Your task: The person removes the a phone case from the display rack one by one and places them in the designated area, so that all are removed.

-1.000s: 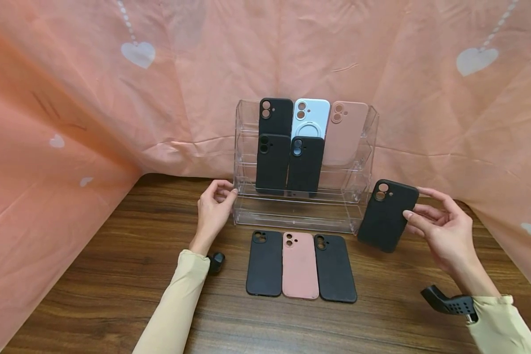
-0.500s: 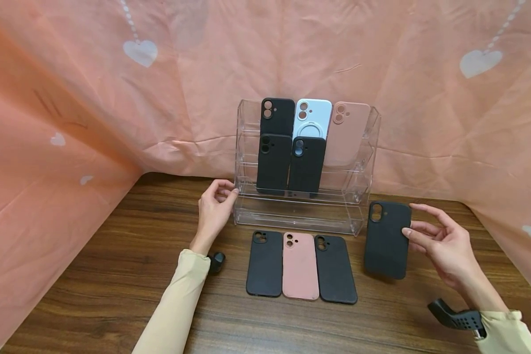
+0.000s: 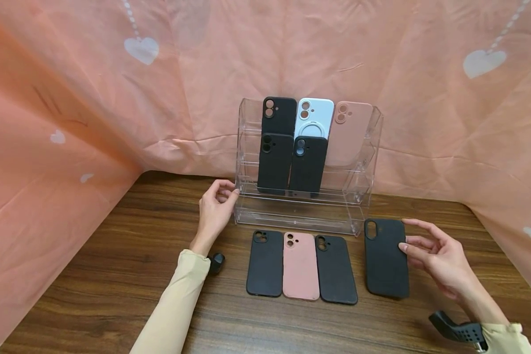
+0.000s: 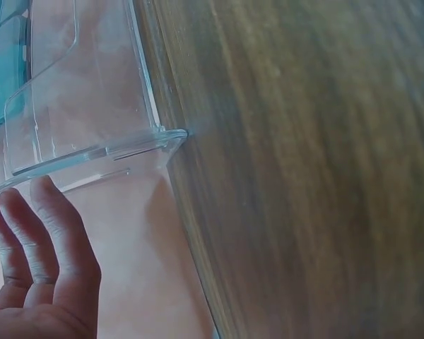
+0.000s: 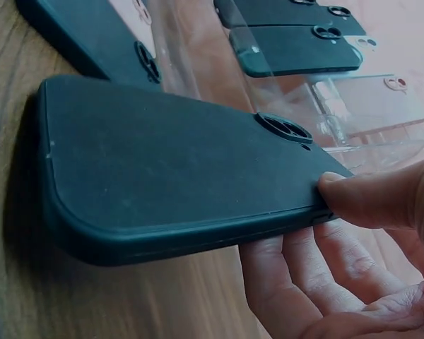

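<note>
My right hand (image 3: 442, 258) pinches a black phone case (image 3: 387, 260) by its right edge, thumb on the back face and fingers beneath. In the right wrist view the case (image 5: 177, 166) lies tilted, its lower end close over the table. My left hand (image 3: 218, 204) touches the left side of a clear acrylic display rack (image 3: 301, 221), fingertips against the side panel in the left wrist view. On the table in front of the rack lie a black case (image 3: 264, 265), a pink case (image 3: 300, 268) and another black case (image 3: 337, 270), side by side.
On the rack's upper tiers stand a black case (image 3: 279, 118), a white case with a ring (image 3: 314, 118) and a pink case (image 3: 349, 132). Two black cases lean below, the left one (image 3: 275, 164) beside the right one (image 3: 308, 167). Pink cloth (image 3: 181, 108) hangs behind.
My right hand has brought the black case down and toward me, from beside the rack to the right end of the table row. The left hand has stayed at the rack.
</note>
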`<state>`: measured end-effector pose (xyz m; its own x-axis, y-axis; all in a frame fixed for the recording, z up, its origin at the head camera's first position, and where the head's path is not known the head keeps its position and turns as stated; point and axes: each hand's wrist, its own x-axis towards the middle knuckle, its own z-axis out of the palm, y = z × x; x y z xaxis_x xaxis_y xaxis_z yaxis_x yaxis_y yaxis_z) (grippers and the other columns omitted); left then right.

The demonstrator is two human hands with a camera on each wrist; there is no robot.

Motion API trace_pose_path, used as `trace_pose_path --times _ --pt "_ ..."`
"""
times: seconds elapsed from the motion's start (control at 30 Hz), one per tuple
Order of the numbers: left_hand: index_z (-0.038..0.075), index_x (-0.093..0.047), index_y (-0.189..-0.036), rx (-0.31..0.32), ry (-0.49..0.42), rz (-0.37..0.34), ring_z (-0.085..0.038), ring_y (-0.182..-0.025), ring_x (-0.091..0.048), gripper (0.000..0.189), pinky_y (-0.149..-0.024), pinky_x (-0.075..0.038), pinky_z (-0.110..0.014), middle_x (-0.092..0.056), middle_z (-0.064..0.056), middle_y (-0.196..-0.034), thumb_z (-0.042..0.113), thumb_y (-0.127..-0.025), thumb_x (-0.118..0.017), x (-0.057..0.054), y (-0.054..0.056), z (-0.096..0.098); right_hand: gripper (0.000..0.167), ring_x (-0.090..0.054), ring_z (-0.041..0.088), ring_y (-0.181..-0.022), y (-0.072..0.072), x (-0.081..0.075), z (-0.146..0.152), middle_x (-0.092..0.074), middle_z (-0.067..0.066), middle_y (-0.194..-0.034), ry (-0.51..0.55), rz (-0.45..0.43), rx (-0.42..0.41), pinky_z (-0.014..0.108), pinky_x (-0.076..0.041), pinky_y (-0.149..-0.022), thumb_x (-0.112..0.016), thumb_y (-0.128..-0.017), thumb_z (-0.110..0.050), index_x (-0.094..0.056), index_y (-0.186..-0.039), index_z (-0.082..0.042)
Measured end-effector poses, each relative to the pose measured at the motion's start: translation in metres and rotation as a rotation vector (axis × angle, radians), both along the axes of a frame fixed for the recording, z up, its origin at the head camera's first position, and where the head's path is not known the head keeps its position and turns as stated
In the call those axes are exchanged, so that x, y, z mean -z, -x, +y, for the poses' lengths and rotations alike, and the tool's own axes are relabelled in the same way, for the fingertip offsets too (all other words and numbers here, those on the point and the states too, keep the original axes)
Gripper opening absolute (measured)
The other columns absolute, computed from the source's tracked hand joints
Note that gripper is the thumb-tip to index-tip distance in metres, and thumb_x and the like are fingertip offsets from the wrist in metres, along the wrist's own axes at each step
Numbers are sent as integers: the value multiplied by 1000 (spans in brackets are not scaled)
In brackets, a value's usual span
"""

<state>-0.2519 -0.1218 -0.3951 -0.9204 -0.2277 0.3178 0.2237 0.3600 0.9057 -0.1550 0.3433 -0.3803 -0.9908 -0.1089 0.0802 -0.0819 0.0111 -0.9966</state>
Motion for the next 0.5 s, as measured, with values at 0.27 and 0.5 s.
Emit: trace_pose_path --times 0.27,0.5 --pt "15 -68 -106 2 19 13 -10 -58 -63 15 -55 -52 -25 -71 -8 -84 22 -94 -72 -2 0 -2 56 -73 2 -80 -2 5 0 -76 -16 -95 -277 15 47 25 -61 -63 -69 -93 4 -58 -140 -24" --pt "15 -68 -106 10 30 15 -9 -58 -63 15 -55 -51 -25 -72 -8 -86 22 -94 -72 -3 1 -2 50 -71 0 -78 -3 14 -5 -71 -22 -92 -546 41 77 30 -61 -59 -71 -94 -2 -57 -140 -16"
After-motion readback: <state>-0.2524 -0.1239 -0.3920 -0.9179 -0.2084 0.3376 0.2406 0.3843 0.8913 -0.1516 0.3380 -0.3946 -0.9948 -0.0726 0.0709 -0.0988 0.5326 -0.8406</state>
